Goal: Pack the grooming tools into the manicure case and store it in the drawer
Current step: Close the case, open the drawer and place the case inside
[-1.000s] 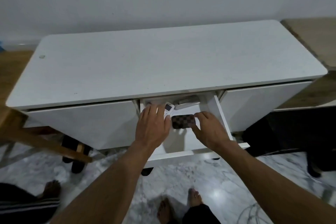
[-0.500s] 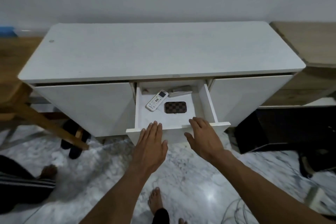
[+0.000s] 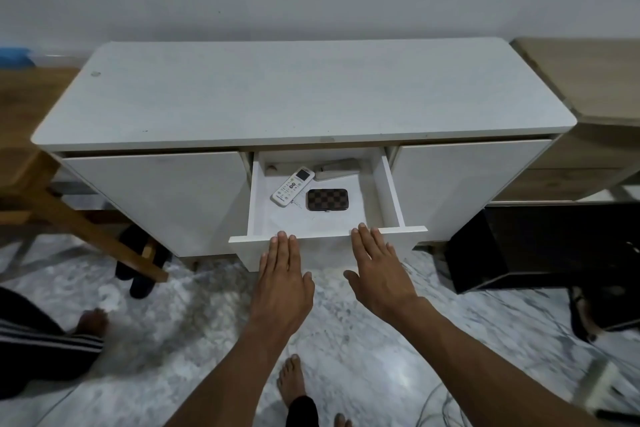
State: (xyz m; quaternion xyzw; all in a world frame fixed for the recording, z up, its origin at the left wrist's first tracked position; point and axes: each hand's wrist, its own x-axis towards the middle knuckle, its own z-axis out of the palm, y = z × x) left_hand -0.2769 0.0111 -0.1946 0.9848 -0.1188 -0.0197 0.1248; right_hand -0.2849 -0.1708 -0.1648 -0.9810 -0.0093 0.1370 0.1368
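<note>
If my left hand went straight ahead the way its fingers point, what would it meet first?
Probably the drawer front: the left hand has its fingertips right at its top edge, though contact is unclear. Past that edge, the white remote lies next.

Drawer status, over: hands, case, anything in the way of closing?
Left hand and right hand open, fingertips at the drawer front. Case shut, lying flat inside beside the remote. Nothing stands above the drawer walls.
</note>
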